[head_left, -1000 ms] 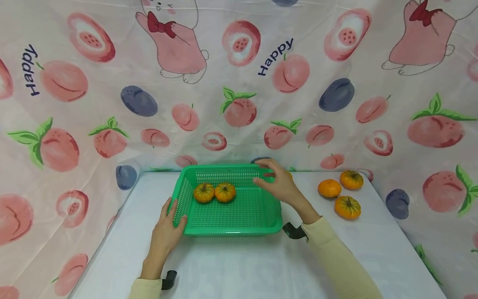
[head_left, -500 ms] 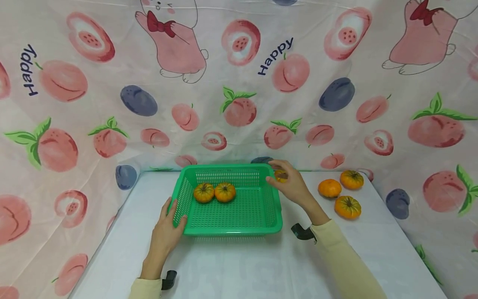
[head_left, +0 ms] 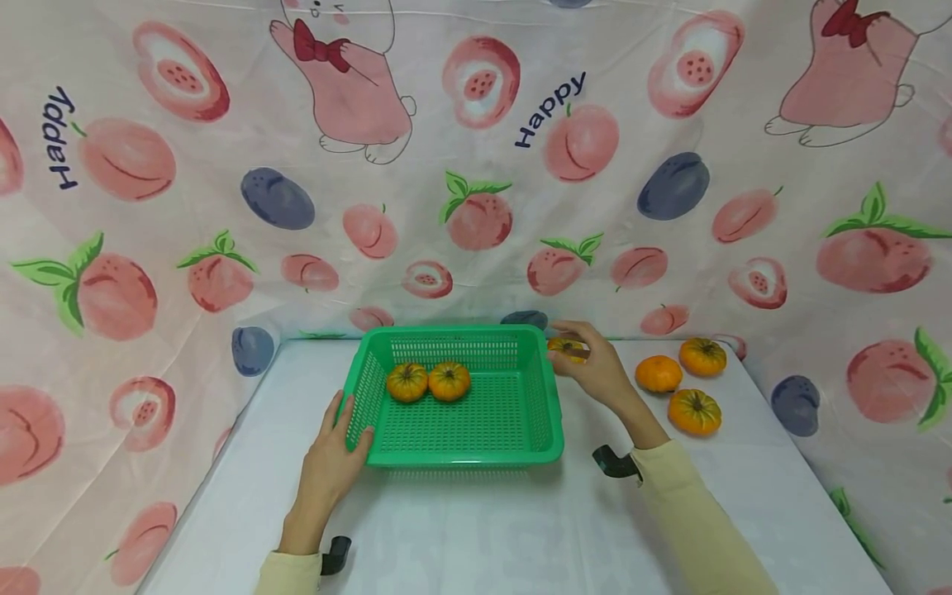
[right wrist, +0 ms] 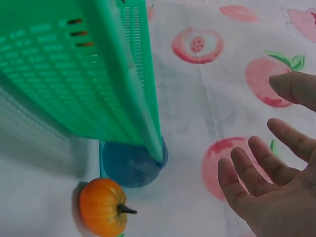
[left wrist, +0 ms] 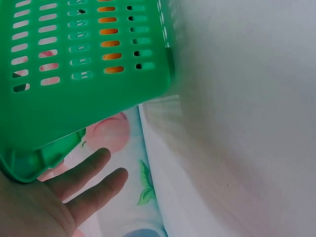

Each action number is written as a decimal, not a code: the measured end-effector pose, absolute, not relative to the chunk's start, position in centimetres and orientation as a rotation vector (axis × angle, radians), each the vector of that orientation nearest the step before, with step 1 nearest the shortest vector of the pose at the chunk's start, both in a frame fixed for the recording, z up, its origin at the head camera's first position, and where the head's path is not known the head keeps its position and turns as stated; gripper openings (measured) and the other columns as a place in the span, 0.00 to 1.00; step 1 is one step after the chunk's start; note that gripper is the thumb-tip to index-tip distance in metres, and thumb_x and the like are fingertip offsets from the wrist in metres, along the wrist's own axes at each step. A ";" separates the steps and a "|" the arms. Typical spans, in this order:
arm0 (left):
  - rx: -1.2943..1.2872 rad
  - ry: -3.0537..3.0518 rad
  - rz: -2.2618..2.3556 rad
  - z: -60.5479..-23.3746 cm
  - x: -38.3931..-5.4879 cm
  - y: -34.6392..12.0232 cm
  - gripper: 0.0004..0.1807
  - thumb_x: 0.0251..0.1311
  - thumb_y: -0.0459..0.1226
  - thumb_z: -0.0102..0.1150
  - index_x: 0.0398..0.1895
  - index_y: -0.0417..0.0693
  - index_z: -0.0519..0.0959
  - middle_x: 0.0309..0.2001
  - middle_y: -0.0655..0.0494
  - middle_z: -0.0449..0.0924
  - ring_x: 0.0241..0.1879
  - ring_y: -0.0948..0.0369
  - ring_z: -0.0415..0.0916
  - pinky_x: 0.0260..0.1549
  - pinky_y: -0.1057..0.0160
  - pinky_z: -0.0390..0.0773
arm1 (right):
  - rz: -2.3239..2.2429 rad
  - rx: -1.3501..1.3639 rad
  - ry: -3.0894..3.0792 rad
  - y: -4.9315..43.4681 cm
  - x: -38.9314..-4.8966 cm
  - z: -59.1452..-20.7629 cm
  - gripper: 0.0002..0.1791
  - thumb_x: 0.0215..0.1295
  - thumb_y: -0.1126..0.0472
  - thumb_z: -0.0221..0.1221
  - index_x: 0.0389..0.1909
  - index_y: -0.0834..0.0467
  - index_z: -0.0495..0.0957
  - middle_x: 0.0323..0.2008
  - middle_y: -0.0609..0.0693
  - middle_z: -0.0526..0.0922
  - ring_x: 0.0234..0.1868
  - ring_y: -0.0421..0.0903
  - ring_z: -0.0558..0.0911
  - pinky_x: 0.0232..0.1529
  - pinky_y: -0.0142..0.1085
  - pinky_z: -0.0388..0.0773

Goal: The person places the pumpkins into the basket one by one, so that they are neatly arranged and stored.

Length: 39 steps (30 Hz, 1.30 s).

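Observation:
A green plastic basket (head_left: 464,438) stands on the table, with two small orange pumpkins (head_left: 449,381) side by side in it. My left hand (head_left: 327,463) rests at the basket's left side near the front corner. In the left wrist view, two of its fingers (left wrist: 98,195) extend straight past the rim. My right hand (head_left: 598,368) is above another small pumpkin (head_left: 563,345) just beyond the basket's right wall, partly hidden by the fingers. The right wrist view has that pumpkin (right wrist: 102,207) on the table with a dark stem, apart from the spread, loosely bent fingers.
Three more small pumpkins (head_left: 695,412) sit grouped on the right of the white table (head_left: 476,537). A fruit-printed cloth (head_left: 416,198) hangs behind and along both sides. A dark wrist-worn piece (head_left: 616,462) juts from each sleeve.
My right hand has moved from over the basket's right rim outward to the right, over the pumpkin beside it. The left hand and basket stay in place.

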<state>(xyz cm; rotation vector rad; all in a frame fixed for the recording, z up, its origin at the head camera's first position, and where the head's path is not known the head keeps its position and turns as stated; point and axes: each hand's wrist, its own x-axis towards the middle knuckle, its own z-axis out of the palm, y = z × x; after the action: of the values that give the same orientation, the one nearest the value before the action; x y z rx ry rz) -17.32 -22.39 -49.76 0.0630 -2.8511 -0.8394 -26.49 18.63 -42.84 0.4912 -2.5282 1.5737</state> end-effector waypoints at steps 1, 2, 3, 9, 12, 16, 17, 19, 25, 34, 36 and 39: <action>0.064 -2.851 -0.838 -49.8 -17.3 -22.4 0.38 0.70 0.49 0.49 0.78 0.44 0.53 0.79 0.46 0.45 0.60 0.34 0.72 0.48 0.38 0.77 | 1.569 0.485 -2.528 18.8 -26.6 -43.0 0.29 0.67 0.58 0.62 0.67 0.59 0.69 0.64 0.59 0.72 0.63 0.58 0.73 0.65 0.56 0.70; 0.065 -2.850 -0.837 -49.8 -17.3 -22.4 0.38 0.70 0.49 0.49 0.78 0.44 0.53 0.79 0.46 0.45 0.60 0.34 0.72 0.47 0.38 0.77 | 1.562 0.481 -2.529 18.9 -26.7 -43.2 0.29 0.67 0.57 0.62 0.67 0.59 0.69 0.64 0.58 0.72 0.64 0.58 0.73 0.65 0.57 0.69; 0.066 -2.851 -0.835 -49.8 -17.3 -22.4 0.38 0.70 0.49 0.49 0.78 0.44 0.53 0.79 0.46 0.45 0.60 0.34 0.72 0.47 0.38 0.77 | 1.557 0.476 -2.531 19.1 -26.7 -43.4 0.29 0.67 0.56 0.62 0.67 0.59 0.69 0.65 0.58 0.71 0.64 0.58 0.73 0.65 0.58 0.70; 0.059 -2.844 -0.831 -49.9 -17.4 -22.5 0.38 0.70 0.50 0.50 0.77 0.44 0.53 0.79 0.46 0.45 0.58 0.35 0.74 0.45 0.39 0.78 | 1.564 0.432 -2.545 20.0 -26.9 -43.9 0.30 0.67 0.56 0.62 0.67 0.59 0.68 0.67 0.59 0.69 0.66 0.60 0.71 0.63 0.58 0.71; 0.058 -2.843 -0.837 -49.9 -17.4 -22.5 0.38 0.70 0.50 0.50 0.78 0.44 0.53 0.79 0.46 0.45 0.57 0.35 0.74 0.45 0.39 0.78 | 1.576 0.391 -2.557 20.6 -27.1 -44.2 0.30 0.67 0.56 0.62 0.67 0.59 0.68 0.68 0.59 0.69 0.66 0.60 0.71 0.63 0.56 0.72; 0.066 -2.843 -0.847 -49.9 -17.4 -22.5 0.38 0.70 0.50 0.50 0.78 0.45 0.53 0.79 0.46 0.45 0.58 0.35 0.74 0.46 0.39 0.78 | 1.584 0.335 -2.572 21.2 -27.6 -44.9 0.30 0.67 0.56 0.62 0.67 0.60 0.68 0.68 0.59 0.69 0.67 0.61 0.70 0.63 0.55 0.72; 0.068 -2.843 -0.848 -49.9 -17.4 -22.5 0.38 0.70 0.50 0.50 0.78 0.45 0.53 0.79 0.47 0.45 0.58 0.35 0.74 0.46 0.39 0.78 | 1.584 0.324 -2.577 21.4 -27.7 -45.1 0.30 0.67 0.55 0.62 0.68 0.60 0.68 0.68 0.60 0.69 0.67 0.62 0.70 0.63 0.55 0.72; 0.069 -2.844 -0.845 -49.9 -17.4 -22.5 0.38 0.70 0.50 0.49 0.78 0.45 0.53 0.79 0.46 0.45 0.59 0.35 0.73 0.46 0.39 0.78 | 1.573 0.305 -2.586 21.6 -28.0 -45.6 0.31 0.67 0.55 0.62 0.67 0.61 0.68 0.68 0.61 0.69 0.67 0.62 0.70 0.63 0.56 0.72; 0.062 -2.837 -0.837 -49.9 -17.3 -22.4 0.38 0.71 0.49 0.49 0.77 0.44 0.53 0.79 0.45 0.46 0.59 0.34 0.73 0.45 0.39 0.78 | 1.552 0.229 -2.625 22.1 -28.5 -46.7 0.30 0.67 0.57 0.62 0.67 0.61 0.68 0.68 0.59 0.69 0.67 0.62 0.70 0.63 0.54 0.72; 0.057 -2.821 -0.845 -50.0 -17.3 -22.5 0.38 0.69 0.49 0.51 0.77 0.43 0.54 0.78 0.45 0.47 0.57 0.35 0.75 0.43 0.39 0.79 | 1.531 0.120 -2.662 22.4 -30.0 -48.4 0.30 0.65 0.56 0.63 0.66 0.58 0.69 0.69 0.58 0.69 0.68 0.60 0.70 0.63 0.54 0.73; 0.060 -2.826 -0.845 -50.1 -17.4 -22.6 0.38 0.69 0.49 0.51 0.77 0.44 0.54 0.79 0.46 0.46 0.57 0.36 0.75 0.43 0.40 0.79 | 1.516 0.105 -2.665 22.5 -30.3 -48.9 0.30 0.65 0.55 0.63 0.67 0.58 0.69 0.69 0.59 0.69 0.68 0.60 0.70 0.63 0.54 0.73; 0.062 -2.829 -0.848 -50.1 -17.4 -22.6 0.38 0.69 0.49 0.51 0.77 0.45 0.54 0.79 0.46 0.46 0.58 0.36 0.75 0.43 0.41 0.79 | 1.509 0.076 -2.661 22.6 -30.8 -49.7 0.30 0.65 0.55 0.63 0.66 0.60 0.69 0.68 0.60 0.69 0.67 0.61 0.70 0.62 0.54 0.73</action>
<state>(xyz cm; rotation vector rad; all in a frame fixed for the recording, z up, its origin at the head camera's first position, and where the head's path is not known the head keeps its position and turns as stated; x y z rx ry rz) -17.45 -22.58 -50.10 0.0617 -2.8285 -0.8480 -30.78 22.62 -49.70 0.0765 -2.6608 1.5094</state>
